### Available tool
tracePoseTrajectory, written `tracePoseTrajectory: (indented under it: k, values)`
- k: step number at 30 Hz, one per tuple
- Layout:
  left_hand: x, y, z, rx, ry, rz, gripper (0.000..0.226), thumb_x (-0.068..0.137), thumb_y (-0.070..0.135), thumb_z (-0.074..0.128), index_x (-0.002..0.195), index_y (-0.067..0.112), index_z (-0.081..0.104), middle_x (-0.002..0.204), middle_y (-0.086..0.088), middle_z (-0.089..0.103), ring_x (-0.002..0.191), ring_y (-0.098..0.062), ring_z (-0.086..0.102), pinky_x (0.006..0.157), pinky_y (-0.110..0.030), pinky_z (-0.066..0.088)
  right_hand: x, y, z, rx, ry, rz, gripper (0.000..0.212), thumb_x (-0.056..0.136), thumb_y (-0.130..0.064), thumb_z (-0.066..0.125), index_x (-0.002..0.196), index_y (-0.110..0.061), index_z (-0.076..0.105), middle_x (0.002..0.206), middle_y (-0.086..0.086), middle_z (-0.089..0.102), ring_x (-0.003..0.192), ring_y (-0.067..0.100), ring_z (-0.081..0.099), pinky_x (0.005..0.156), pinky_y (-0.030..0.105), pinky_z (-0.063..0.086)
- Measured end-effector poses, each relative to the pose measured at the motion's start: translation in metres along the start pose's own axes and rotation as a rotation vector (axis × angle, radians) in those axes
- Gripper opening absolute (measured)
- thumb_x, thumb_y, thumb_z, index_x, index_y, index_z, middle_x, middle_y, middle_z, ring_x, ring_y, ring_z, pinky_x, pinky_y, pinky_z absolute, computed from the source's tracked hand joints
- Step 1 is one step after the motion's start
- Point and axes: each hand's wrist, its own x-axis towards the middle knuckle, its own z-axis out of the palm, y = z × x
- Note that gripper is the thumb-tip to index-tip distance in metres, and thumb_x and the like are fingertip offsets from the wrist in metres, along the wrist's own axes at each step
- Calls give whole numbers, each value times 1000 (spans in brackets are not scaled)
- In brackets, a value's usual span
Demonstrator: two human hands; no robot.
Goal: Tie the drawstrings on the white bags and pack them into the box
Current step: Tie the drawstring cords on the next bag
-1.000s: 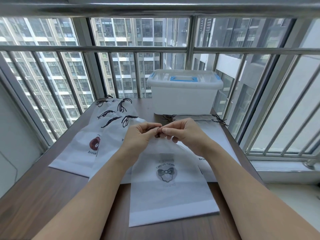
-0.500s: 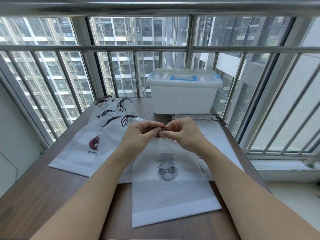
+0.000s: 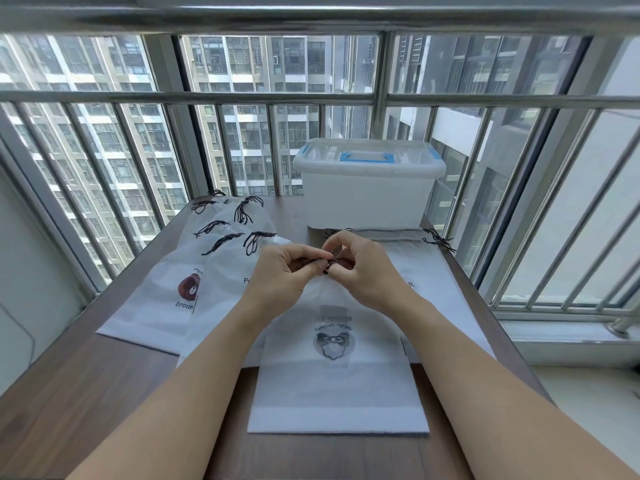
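A white drawstring bag (image 3: pixel 337 386) with a grey bow print lies flat on the table in front of me, its mouth gathered at the far end. My left hand (image 3: pixel 284 275) and my right hand (image 3: pixel 360 268) meet over that mouth, and both pinch the dark drawstring (image 3: pixel 327 263) between fingertips. Several white bags (image 3: pixel 207 271) with dark cords bunched at their tops lie overlapped on the left. Another white bag (image 3: pixel 429 271) lies flat on the right under my right arm. The white plastic box (image 3: pixel 367 195), its lid with a blue handle shut, stands at the table's far edge.
The brown wooden table (image 3: pixel 86 393) ends near a metal window railing (image 3: pixel 377 98) right behind the box. A window sill (image 3: pixel 561 337) runs along the table's right side. Bare tabletop shows at the near left.
My hands have shifted slightly on the drawstring, the right hand's fingers arching higher over the cord. The bag has slid a little towards me and to the right.
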Motion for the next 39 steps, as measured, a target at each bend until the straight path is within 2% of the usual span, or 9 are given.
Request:
tracePoseTrajectory:
  k: [5,8,12,16,19,22,30,35,39]
  values:
    - [1,-1,-1,-54,19,-26,17,89,-4,67,97,6,77,89,-9,77,84,-17,72,81,-20,55,1,-1,-3,240,-115,59,15,92,-6,63,89,-13,76,76,11,71,69,12,55,67,30,43]
    - [1,0,-1,-94,25,-63,16,89,-3,67,95,8,77,88,-8,77,81,-11,71,77,-17,53,-1,2,-12,412,-207,140,10,95,-9,68,95,-4,76,64,-1,59,58,8,43,57,20,33]
    - [1,1,-3,-168,8,-106,15,89,-2,67,95,8,77,89,-9,77,83,-13,70,78,-18,53,-1,4,-16,568,-214,195,9,89,-12,74,92,-3,74,76,13,58,54,10,35,50,17,28]
    - [0,3,-4,-222,-16,-120,15,89,-3,67,96,7,76,86,-7,76,81,-13,69,77,-18,53,-2,2,-17,678,-259,251,7,81,-16,78,77,-18,73,88,9,75,64,12,47,52,14,34]
    - [0,3,-2,-238,-20,-131,15,90,-2,66,95,8,76,86,-5,76,81,-12,69,78,-19,53,-1,7,-19,751,-249,277,9,80,-16,78,75,-13,70,75,2,72,71,15,57,59,16,40]
    - [0,3,-4,-270,-1,-161,16,90,-1,66,94,10,76,89,-8,76,83,-16,69,82,-23,54,-2,7,-23,832,-211,315,10,85,-10,70,81,-4,63,70,1,70,61,11,64,59,18,50]
    - [1,5,-3,-270,17,-153,17,89,-5,65,94,7,75,85,-6,77,82,-14,71,80,-18,54,0,11,-21,973,-243,361,5,91,-13,67,94,-9,70,95,13,72,82,22,69,75,29,56]
    - [2,3,-3,-262,21,-144,15,88,-5,66,96,4,75,87,-9,77,82,-15,73,78,-18,54,2,12,-22,995,-306,376,34,89,-6,68,123,-2,64,113,23,68,98,30,67,89,35,55]
    - [1,3,-2,-234,2,-124,16,87,-5,68,98,3,75,88,-8,78,82,-15,73,78,-19,53,-1,10,-17,856,-273,283,39,85,-3,73,122,3,65,105,14,72,101,23,70,95,31,49]
